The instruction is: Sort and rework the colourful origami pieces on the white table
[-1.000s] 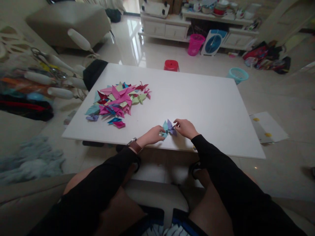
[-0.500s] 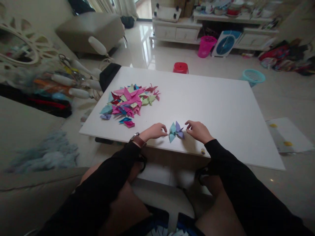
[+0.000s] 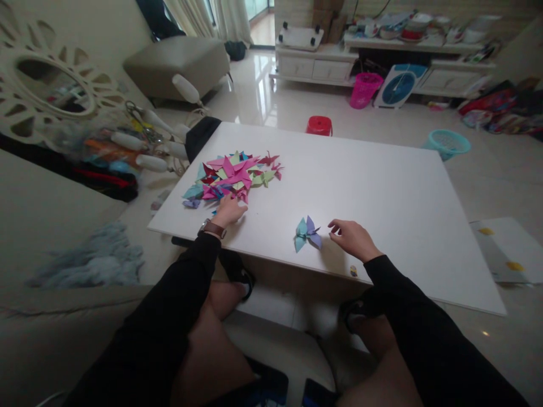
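My left hand [image 3: 229, 211], with a brown-strapped watch [image 3: 212, 228] on its wrist, is at the near edge of a pile of folded paper cranes [image 3: 232, 171] in pink, green, red and blue. Its thumb is spread from the fingers, and it covers most of a blue paper piece [image 3: 214, 212]. Two paper cranes, one teal [image 3: 301, 234] and one purple [image 3: 314, 233], sit side by side near the front of the table. Just right of them hovers my right hand [image 3: 348, 237], fingers curved and apart, holding nothing.
The white table [image 3: 382, 198] carries a small yellow sticker or figure [image 3: 353, 271] near its front edge. A lone purple crane [image 3: 192, 203] lies at the pile's left. Beyond the table are a red stool [image 3: 319, 125], a pink bin [image 3: 365, 90] and a teal basket [image 3: 447, 144].
My left hand has moved left from beside the teal crane to the pile's near edge. My right hand stays by the purple crane. The camera view has shifted slightly.
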Available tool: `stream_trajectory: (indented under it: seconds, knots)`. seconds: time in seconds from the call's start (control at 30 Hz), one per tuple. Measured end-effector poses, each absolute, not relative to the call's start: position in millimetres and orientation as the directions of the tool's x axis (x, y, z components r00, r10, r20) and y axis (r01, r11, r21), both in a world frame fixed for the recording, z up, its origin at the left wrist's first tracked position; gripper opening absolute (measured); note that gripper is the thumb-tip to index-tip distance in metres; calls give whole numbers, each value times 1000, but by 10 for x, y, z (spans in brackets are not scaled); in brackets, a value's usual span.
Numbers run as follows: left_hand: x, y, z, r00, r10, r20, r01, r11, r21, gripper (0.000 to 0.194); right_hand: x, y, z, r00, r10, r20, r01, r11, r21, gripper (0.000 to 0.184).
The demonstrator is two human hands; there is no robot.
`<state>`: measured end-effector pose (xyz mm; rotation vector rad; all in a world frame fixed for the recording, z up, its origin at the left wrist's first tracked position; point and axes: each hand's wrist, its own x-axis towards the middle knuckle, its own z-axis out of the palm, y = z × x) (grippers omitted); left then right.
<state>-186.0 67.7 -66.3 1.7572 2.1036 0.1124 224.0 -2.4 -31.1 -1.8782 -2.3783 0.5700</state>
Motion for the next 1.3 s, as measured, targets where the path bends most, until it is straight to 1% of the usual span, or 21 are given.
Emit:
stream_trajectory:
  seconds: [0.1, 0.23, 0.3, 0.33, 0.4, 0.47, 0.5, 0.57, 0.63, 0.73, 0.83, 0.97, 1.03, 1.17, 1.3]
  knots:
    - [-1871, 700, -662, -150, 953, -262, 940, 220, 261, 44, 2256, -37, -306, -262, 949, -178, 927, 196, -320, 19]
    - [-1859, 704, -561, -204, 940, -274, 935, 270, 228, 55, 2269, -54, -300, -261, 950, -173, 929, 199, -311, 18]
    - [-1831, 696, -449, -252, 941, -228, 923, 304, 235, 57, 2262, -62, -274, -255, 953, -165, 932, 197, -305, 18]
    - [-1809, 693, -381, -269, 946, -178, 916, 309, 256, 55, 2255, -65, -252, -253, 954, -160, 932, 196, -304, 19]
    - [-1745, 690, -238, -277, 960, -38, 898, 273, 345, 47, 2237, -73, -198, -240, 959, -152, 932, 184, -313, 20]
    - [-1651, 689, -114, -259, 962, 88, 858, 187, 479, 37, 2220, -81, -141, -220, 965, -140, 931, 164, -327, 22]
    - [-1591, 685, -66, -245, 961, 124, 821, 138, 555, 34, 2215, -84, -117, -210, 969, -127, 929, 157, -334, 23]
    - [-1436, 660, -2, -216, 966, 140, 712, 57, 700, 30, 2207, -88, -82, -195, 978, -77, 922, 155, -354, 24]
    - [-1236, 601, 31, -157, 980, 124, 589, -8, 808, 29, 2198, -91, -61, -194, 981, 2, 898, 178, -402, 24]
    - [-894, 453, 53, 5, 994, 112, 451, -103, 886, 32, 2161, -102, -25, -196, 971, 135, 815, 238, -528, 24]
    - [-594, 278, 56, 168, 978, 126, 360, -179, 916, 37, 2081, -139, 39, -208, 955, 212, 691, 297, -659, 24]
    - [-362, 94, 36, 343, 928, 144, 314, -258, 914, 36, 1957, -217, 115, -275, 942, 192, 542, 317, -778, 23]
    - [-306, 32, 31, 394, 908, 142, 317, -279, 906, 32, 1914, -253, 122, -307, 938, 163, 507, 306, -806, 27]
    - [-250, -47, 47, 478, 864, 157, 312, -335, 889, 26, 1880, -301, 85, -346, 928, 136, 482, 300, -823, 35]
    - [-232, -98, 49, 525, 817, 239, 254, -419, 872, 23, 1887, -324, 40, -355, 927, 119, 471, 287, -834, 36]
